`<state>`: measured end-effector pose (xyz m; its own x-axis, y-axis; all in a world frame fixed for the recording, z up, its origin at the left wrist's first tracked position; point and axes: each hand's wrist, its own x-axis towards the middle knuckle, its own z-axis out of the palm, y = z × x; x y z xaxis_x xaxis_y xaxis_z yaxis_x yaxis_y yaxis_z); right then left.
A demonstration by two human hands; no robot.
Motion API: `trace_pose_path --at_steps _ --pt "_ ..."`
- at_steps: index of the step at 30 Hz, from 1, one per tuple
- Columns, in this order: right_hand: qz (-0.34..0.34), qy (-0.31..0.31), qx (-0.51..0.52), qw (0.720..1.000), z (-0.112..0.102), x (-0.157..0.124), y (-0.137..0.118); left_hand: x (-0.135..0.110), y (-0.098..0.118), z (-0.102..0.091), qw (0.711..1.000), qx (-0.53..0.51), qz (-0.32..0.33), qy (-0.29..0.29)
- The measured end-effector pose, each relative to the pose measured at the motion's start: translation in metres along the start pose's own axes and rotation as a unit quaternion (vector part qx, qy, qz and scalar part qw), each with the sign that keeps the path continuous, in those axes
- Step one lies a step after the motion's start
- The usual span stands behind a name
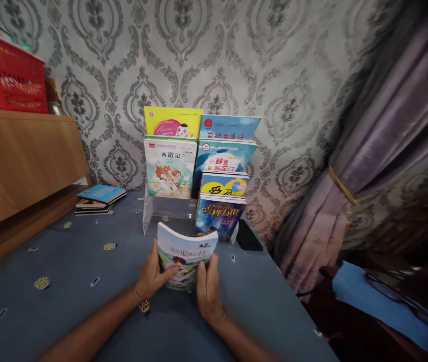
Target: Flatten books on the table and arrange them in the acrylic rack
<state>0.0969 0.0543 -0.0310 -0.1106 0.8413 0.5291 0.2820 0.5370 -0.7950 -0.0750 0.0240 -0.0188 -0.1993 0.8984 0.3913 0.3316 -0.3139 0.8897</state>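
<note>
Between my two hands a thin paperback book (184, 256) stands upright, its cover facing me and bowed inward. My left hand (153, 276) grips its left edge, thumb across the front. At the right edge my right hand (209, 286) is closed on the same book. Just beyond is a clear tiered book rack (169, 213) with books in two columns. The left column has a white-covered book (171, 168) and a yellow book (174, 120) behind it. On the right, a dark blue book (219, 217) stands before several others. The rack's front left tier shows bare plastic.
A small pile of books (101, 193) lies at the left beside a wooden cabinet (25, 161) bearing a red basket (10, 75). A black phone (249, 235) lies right of the rack. The blue tablecloth's (274, 301) right edge drops off near a tied curtain (323, 201).
</note>
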Motion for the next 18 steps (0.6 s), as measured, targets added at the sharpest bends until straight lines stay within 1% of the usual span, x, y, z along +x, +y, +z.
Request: trace_pose_path --at_steps 1,3,7,12,15,18 --pt "0.001 0.0 0.005 1.0 0.0 0.0 0.001 0.001 0.003 -0.001 1.0 -0.008 -0.001 -0.016" --pt "0.002 -0.004 0.016 1.0 -0.001 0.0 0.003 0.002 0.007 -0.002 0.999 -0.018 -0.003 -0.031" --pt "0.001 0.002 0.019 1.0 0.0 0.001 0.004 0.003 0.006 -0.003 0.999 -0.021 -0.009 -0.027" --pt "-0.006 0.008 0.005 1.0 -0.001 0.002 0.003 0.005 0.004 -0.007 0.999 0.005 -0.001 -0.036" --pt "-0.023 0.004 0.004 1.0 -0.003 0.004 0.0 0.009 0.005 -0.012 0.998 0.039 0.006 -0.056" --pt "-0.061 0.005 0.017 0.998 -0.005 0.006 -0.004 0.013 0.009 -0.019 0.994 0.077 0.012 -0.078"
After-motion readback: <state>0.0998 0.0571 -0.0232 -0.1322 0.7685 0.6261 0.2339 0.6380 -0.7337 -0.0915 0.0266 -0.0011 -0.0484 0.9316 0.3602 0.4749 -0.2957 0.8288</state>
